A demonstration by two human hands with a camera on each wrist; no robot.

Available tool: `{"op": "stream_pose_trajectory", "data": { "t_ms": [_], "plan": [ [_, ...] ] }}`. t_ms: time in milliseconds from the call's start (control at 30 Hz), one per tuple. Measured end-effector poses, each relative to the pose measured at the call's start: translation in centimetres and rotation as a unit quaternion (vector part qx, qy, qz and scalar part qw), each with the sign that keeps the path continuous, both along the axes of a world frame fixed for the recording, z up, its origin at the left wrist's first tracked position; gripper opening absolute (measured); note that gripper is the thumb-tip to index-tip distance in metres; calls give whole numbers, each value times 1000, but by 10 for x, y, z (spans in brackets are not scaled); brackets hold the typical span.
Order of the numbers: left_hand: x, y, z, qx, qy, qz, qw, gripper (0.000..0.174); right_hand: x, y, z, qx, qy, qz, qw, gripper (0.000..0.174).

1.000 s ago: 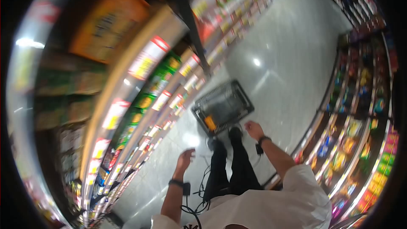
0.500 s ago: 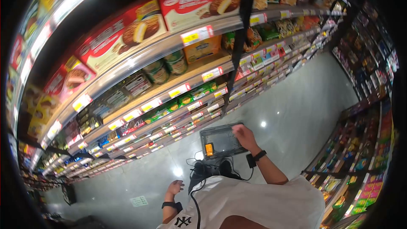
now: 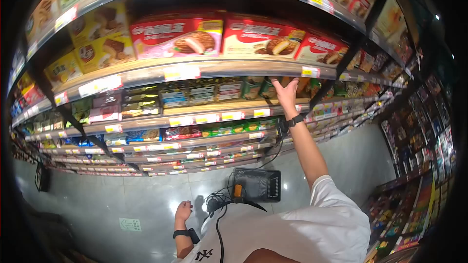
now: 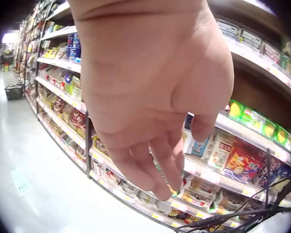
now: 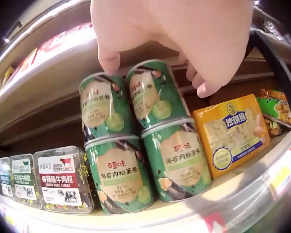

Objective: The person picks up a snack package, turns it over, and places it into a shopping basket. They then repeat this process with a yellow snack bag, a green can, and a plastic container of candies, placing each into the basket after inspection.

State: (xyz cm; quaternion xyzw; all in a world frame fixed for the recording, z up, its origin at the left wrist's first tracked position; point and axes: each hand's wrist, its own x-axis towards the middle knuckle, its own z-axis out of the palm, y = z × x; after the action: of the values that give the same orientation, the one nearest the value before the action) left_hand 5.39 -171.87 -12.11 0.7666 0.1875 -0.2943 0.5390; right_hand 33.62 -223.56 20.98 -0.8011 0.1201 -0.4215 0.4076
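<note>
My right hand (image 3: 287, 92) reaches into a shelf at several green cans. In the right wrist view, its thumb and fingers (image 5: 203, 87) spread over the upper right can (image 5: 157, 99). The thumb lies near the top of the upper left can (image 5: 103, 107), while the other fingers are beyond the right can's far side. These two cans stand on a lower left can (image 5: 121, 177) and a lower right can (image 5: 177, 162). Holding nothing, my left hand (image 3: 183, 210) hangs low over the floor, its fingers loosely bent.
An orange snack pack (image 5: 233, 133) stands right of the cans, and tubs of beef cubes (image 5: 63, 179) stand left. On the floor is a black basket (image 3: 277, 186) with an orange item (image 3: 238, 191) in it. Cables (image 3: 219, 199) hang by the body. A dark shelf post (image 3: 341, 65) rises right of the hand.
The view has turned toward the shelf. My right hand has risen from above the basket, forward to the green cans. The left hand still hangs low.
</note>
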Motion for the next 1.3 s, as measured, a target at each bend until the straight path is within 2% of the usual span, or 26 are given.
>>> {"op": "stream_pose_trajectory", "data": {
  "t_ms": [33, 67, 167, 233, 267, 367, 400, 433, 500, 567, 600, 633, 700, 733, 800, 833, 900, 933, 967, 1033, 1100, 1133, 1167, 1233, 1267, 1300],
  "plan": [
    [0, 15, -5, 32, 0, 10, 999, 39, 12, 1, -5, -30, -11, -18, 999, 112],
    [-5, 31, -34, 61, -33, 7, 998, 42, 18, 5, -3, -25, -5, -9, 1000, 110],
    [-20, 51, -41, -25, -36, 35, 998, 47, 33, 1, -8, -16, 1, -24, 1000, 101],
    [-18, 57, -39, -18, -4, 10, 1000, 46, 44, -11, -9, -23, 22, 7, 999, 91],
    [-18, 58, -44, -10, 5, -5, 1000, 45, 46, -5, -9, -30, -72, 11, 997, 79],
    [-22, 65, -67, 7, 3, -51, 999, 41, 51, -28, -7, -67, 32, 19, 997, 70],
    [-21, 65, -61, -7, 7, -61, 998, 41, 49, -29, -9, -99, 10, 13, 995, 69],
    [-21, 64, -45, -18, 13, -72, 997, 41, 50, -32, -16, -39, -20, 18, 999, 69],
    [-18, 66, -18, -39, 0, -58, 998, 42, 16, -9, 11, 20, 86, -85, 992, 76],
    [-20, 69, -13, -53, -13, -39, 998, 43, 0, -9, -12, -76, -7, -190, 979, 81],
    [-24, 69, -11, -41, -8, -55, 998, 44, -1, -23, -40, -8, -115, -117, 986, 73],
    [-28, 70, -9, -26, -1, -74, 997, 45, -28, -16, -46, 173, -165, 13, 971, 60],
    [-24, 69, -5, 2, 6, -116, 993, 47, -90, -10, -62, 98, -49, -48, 993, 56],
    [-14, 60, -14, 17, 49, -110, 993, 50, -85, -22, -83, 154, -30, -21, 987, 63],
    [35, 25, -50, 102, -77, -310, 942, 55, -76, -18, -105, 198, -14, -12, 980, 80],
    [53, -2, -16, 117, -271, -334, 895, 52, -66, 7, -93, 195, -36, -24, 980, 89],
    [48, -55, 121, -50, -324, -225, 917, 46, -89, 33, -48, 214, 3, 36, 976, 109],
    [35, -69, 137, -84, -304, -215, 924, 44, -93, 33, -47, 171, 29, 34, 984, 113],
    [24, -69, 151, -110, -280, -205, 931, 41, -98, 39, -51, 135, 57, 32, 989, 118],
    [11, -74, 160, -148, -219, -189, 946, 39, -107, 34, -39, 134, 92, 32, 986, 127],
    [-7, -75, 153, -161, -144, -168, 962, 38, -94, 28, -36, 17, 23, 60, 998, 133],
    [-7, -76, 147, -166, -125, -163, 964, 45, -80, 31, -32, 50, 46, 41, 997, 138],
    [2, -78, 141, -176, -104, -139, 969, 49, -71, 32, -29, 86, 59, 75, 992, 142],
    [11, -99, 124, -204, -41, -87, 974, 60, -54, 45, -82, -13, 113, -69, 991, 133],
    [17, -113, 110, -260, 10, -67, 963, 65, -57, 48, -106, -96, 84, -95, 987, 107],
    [31, -136, 106, -315, 47, -37, 947, 71, -36, 48, -131, -18, -13, -46, 999, 85]
  ]
}}
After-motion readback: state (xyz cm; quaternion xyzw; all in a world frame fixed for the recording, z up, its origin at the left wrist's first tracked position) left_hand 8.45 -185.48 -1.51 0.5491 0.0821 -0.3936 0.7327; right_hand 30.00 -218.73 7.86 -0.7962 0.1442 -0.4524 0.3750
